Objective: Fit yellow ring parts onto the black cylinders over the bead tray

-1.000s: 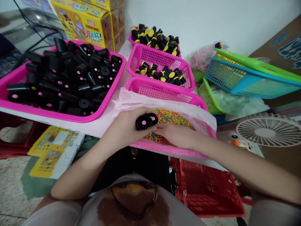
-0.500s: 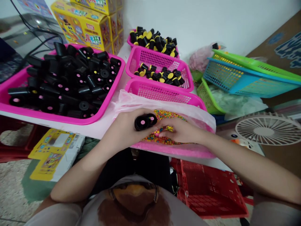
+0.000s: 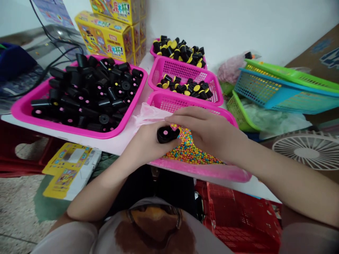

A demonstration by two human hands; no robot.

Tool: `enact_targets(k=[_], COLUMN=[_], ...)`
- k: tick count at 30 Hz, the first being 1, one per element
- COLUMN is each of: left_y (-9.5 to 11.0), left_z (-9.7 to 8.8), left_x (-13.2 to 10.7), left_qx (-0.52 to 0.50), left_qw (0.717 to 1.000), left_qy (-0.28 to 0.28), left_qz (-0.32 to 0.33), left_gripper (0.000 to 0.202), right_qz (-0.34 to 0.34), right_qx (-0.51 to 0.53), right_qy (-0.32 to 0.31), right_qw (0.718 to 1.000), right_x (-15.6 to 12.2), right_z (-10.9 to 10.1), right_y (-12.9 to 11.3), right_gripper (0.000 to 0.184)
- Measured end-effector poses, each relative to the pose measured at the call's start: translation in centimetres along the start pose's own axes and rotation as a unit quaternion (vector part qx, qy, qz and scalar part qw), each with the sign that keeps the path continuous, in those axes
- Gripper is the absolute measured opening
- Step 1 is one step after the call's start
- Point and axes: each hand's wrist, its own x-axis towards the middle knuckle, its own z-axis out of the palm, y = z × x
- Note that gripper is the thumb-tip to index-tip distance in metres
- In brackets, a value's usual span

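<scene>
My left hand [image 3: 148, 141] is closed around small black plastic cups [image 3: 164, 134], one with a pink dot in its middle. Beside it my right hand [image 3: 203, 128] arches over with its fingers bent together. A few pink and yellow candy beads [image 3: 174, 126] show at its fingertips, right at the cups. Many more multicoloured beads [image 3: 193, 153] lie below in a pink basket [image 3: 206, 171] lined with a thin plastic bag [image 3: 148, 112]. How many beads my right hand holds is hidden.
At left a large pink basket [image 3: 79, 130] holds many black cups. Behind, pink baskets [image 3: 182, 65] hold black cups with yellow lids. Yellow boxes [image 3: 106, 37] stand at the back. To the right are a blue basket [image 3: 272, 98] and a white fan [image 3: 307, 151]; below, a red crate [image 3: 243, 218].
My right hand has risen out of the beads and moved to the cups, with beads at its fingertips. My left hand stays around the cups. The view has shifted slightly.
</scene>
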Motion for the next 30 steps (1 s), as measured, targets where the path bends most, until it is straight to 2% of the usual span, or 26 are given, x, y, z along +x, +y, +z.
enact_targets(k=[5, 12, 18, 21, 24, 27, 30], left_y=[-0.3, -0.2, -0.2, -0.2, -0.3, -0.4, -0.5], left_z=[0.1, 0.1, -0.1, -0.1, 0.0, 0.1, 0.2], left_x=[0.0, -0.1, -0.1, -0.2, -0.2, 0.0, 0.1], left_qx=[-0.006, -0.011, -0.018, -0.034, -0.036, -0.014, -0.009], left_qw=[1.000, 1.000, 0.999, 0.999, 0.999, 1.000, 1.000], left_qy=[0.008, 0.006, -0.009, -0.001, -0.008, -0.004, -0.001], left_qz=[-0.005, 0.020, 0.031, 0.038, 0.022, 0.011, 0.017], left_gripper=[0.031, 0.022, 0.020, 0.023, 0.027, 0.025, 0.023], right_qz=[-0.091, -0.122, -0.101, -0.059, -0.008, 0.019, 0.042], right_qx=[-0.070, -0.039, 0.083, 0.083, 0.067, 0.070, 0.086], right_qy=[-0.018, -0.010, -0.061, -0.055, -0.058, -0.101, -0.173], right_qw=[0.993, 0.992, 0.990, 0.993, 0.996, 0.992, 0.980], right_x=[0.6, 0.8, 0.8, 0.7, 0.0, -1.4, -2.9], right_z=[0.4, -1.0, -1.2, -2.4, -4.2, -4.8, -3.3], right_y=[0.2, 0.0, -0.2, -0.2, 0.4, 1.6, 2.6], right_gripper=[0.049, 0.047, 0.057, 0.060, 0.054, 0.049, 0.047])
